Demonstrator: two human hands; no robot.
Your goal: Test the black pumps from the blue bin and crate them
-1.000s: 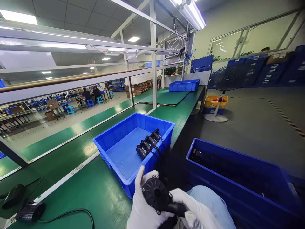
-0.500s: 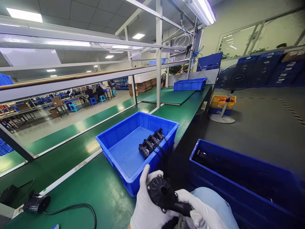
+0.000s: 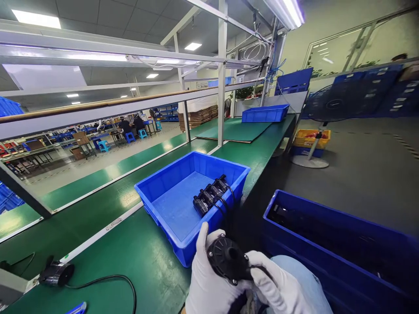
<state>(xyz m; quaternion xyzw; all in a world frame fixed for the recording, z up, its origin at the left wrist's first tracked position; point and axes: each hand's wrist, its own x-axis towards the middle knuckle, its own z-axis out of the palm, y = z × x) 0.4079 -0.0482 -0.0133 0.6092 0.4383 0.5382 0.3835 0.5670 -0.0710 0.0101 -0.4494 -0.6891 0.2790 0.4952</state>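
A round black pump (image 3: 225, 257) with small screws around its rim and a stub at its centre is held in front of my body. My left hand (image 3: 209, 277), in a white glove, wraps around it from the left, thumb pointing up. My right hand (image 3: 276, 279), also gloved in white, has its fingers closed around the pump's side pipe. Just beyond stands a blue bin (image 3: 173, 209) on the green bench. Several similar black pumps (image 3: 209, 196) lie in a row along its right side, their cables hanging over the rim.
Another black pump (image 3: 57, 274) with a cable lies at the bench's left. Near it is a blue-handled tool (image 3: 77, 308), partly cut off. A long dark blue bin (image 3: 327, 218) stands at right. Farther back are a blue tray (image 3: 265, 114), a fan (image 3: 334, 104) and metal posts (image 3: 222, 78).
The view has shifted slightly, and more of the blue-handled tool shows. The pump stays in both hands, while my right fingers have moved up over its side pipe.
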